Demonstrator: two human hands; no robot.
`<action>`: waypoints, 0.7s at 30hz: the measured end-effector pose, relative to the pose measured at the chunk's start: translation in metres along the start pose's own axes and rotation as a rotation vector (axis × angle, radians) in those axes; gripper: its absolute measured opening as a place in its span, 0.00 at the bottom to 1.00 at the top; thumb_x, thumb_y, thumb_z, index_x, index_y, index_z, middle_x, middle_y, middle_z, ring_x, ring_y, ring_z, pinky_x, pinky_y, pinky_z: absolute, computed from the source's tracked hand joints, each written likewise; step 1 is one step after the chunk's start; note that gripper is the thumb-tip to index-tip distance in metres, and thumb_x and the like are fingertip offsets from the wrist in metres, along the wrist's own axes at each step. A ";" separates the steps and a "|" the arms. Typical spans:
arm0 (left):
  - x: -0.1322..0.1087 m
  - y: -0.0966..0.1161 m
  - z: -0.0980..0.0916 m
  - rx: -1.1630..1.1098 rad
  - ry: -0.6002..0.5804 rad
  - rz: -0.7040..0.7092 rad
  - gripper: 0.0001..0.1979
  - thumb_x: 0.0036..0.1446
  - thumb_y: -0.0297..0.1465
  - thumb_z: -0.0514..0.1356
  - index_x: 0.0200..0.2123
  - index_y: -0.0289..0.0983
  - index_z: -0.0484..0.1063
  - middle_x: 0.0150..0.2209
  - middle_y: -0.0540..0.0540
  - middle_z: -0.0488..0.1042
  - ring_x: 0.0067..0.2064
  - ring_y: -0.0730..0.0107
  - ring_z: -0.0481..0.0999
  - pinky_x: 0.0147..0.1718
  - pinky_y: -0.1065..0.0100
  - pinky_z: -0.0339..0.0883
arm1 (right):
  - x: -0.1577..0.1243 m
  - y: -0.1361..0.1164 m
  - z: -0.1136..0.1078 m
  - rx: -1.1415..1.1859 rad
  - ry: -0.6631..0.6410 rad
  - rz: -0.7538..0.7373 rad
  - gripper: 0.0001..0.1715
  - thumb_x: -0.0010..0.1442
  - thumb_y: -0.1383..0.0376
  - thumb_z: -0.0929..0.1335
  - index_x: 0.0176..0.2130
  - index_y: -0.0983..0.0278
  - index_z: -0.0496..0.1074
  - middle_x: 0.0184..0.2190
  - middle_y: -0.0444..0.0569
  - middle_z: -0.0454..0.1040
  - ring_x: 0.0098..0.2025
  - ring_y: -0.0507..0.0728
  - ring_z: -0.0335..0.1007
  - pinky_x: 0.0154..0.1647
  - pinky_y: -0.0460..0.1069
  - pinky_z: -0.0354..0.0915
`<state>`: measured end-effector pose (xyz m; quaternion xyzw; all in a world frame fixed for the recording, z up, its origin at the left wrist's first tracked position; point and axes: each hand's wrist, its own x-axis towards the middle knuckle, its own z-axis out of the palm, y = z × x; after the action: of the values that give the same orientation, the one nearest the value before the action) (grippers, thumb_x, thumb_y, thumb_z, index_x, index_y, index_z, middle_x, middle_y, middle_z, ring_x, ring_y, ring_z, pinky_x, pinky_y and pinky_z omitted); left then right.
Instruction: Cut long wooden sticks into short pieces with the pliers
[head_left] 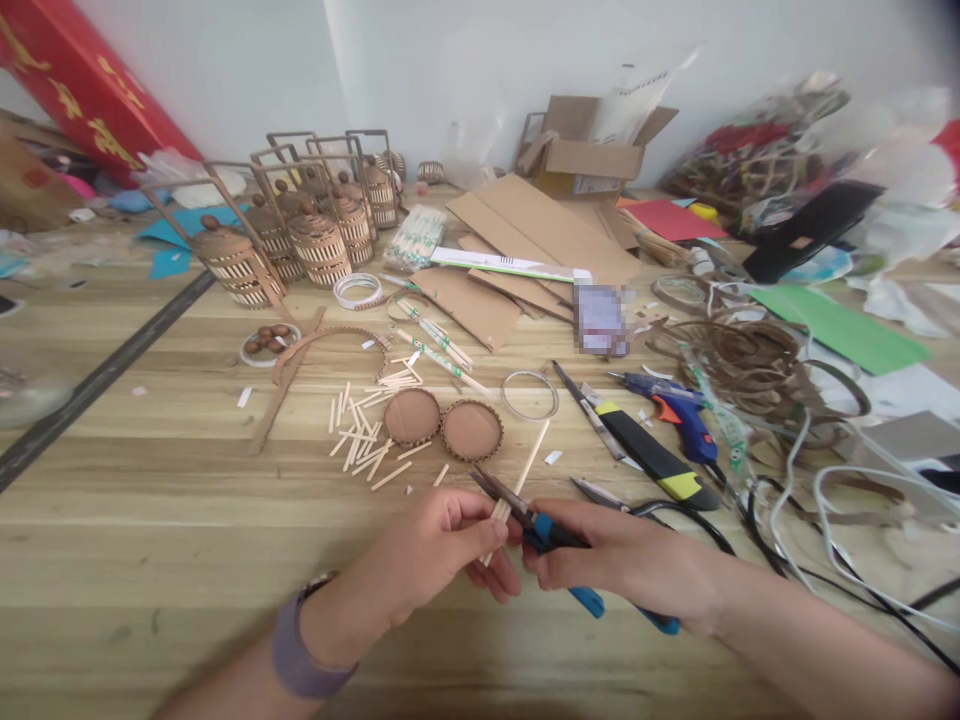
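My left hand (442, 545) pinches a thin wooden stick (525, 472) that slants up and to the right over the wooden table (150, 520). My right hand (607, 560) grips blue-handled cutting pliers (525, 515), whose dark jaws sit around the stick just beyond my left fingertips. A purple band circles my left wrist. Beyond the hands lie two round cardboard discs (442, 422) and several short cut stick pieces (364, 440).
A black-and-yellow utility knife (652, 455), a blue glue gun (679, 410), scissors and cables lie to the right. Small basket-like lantern models (300, 240), cardboard sheets (525, 240), a box and tape rings sit further back. Coiled brown strips fill the right side.
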<state>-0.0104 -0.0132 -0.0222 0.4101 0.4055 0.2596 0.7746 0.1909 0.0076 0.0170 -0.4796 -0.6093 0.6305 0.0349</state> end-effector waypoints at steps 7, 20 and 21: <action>0.001 0.002 0.001 0.044 0.005 -0.004 0.23 0.51 0.51 0.63 0.31 0.34 0.74 0.23 0.47 0.77 0.26 0.69 0.75 0.30 0.68 0.68 | 0.002 -0.001 0.004 -0.038 -0.017 0.011 0.10 0.49 0.62 0.66 0.33 0.63 0.69 0.30 0.43 0.66 0.34 0.54 0.61 0.36 0.48 0.59; 0.002 0.005 0.000 0.082 0.023 0.026 0.25 0.49 0.53 0.63 0.31 0.35 0.69 0.22 0.49 0.74 0.25 0.70 0.73 0.29 0.68 0.67 | 0.005 0.003 0.010 -0.153 0.034 -0.133 0.06 0.57 0.63 0.64 0.33 0.62 0.70 0.31 0.44 0.71 0.34 0.54 0.64 0.37 0.47 0.61; 0.001 0.005 0.000 0.085 0.023 0.035 0.25 0.50 0.53 0.63 0.32 0.36 0.68 0.22 0.50 0.73 0.25 0.71 0.72 0.29 0.69 0.67 | 0.005 0.002 0.009 -0.137 0.044 -0.104 0.06 0.55 0.63 0.65 0.33 0.62 0.70 0.30 0.44 0.71 0.35 0.55 0.65 0.37 0.48 0.62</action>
<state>-0.0101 -0.0094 -0.0185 0.4467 0.4179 0.2603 0.7470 0.1832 0.0034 0.0108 -0.4622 -0.6742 0.5740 0.0483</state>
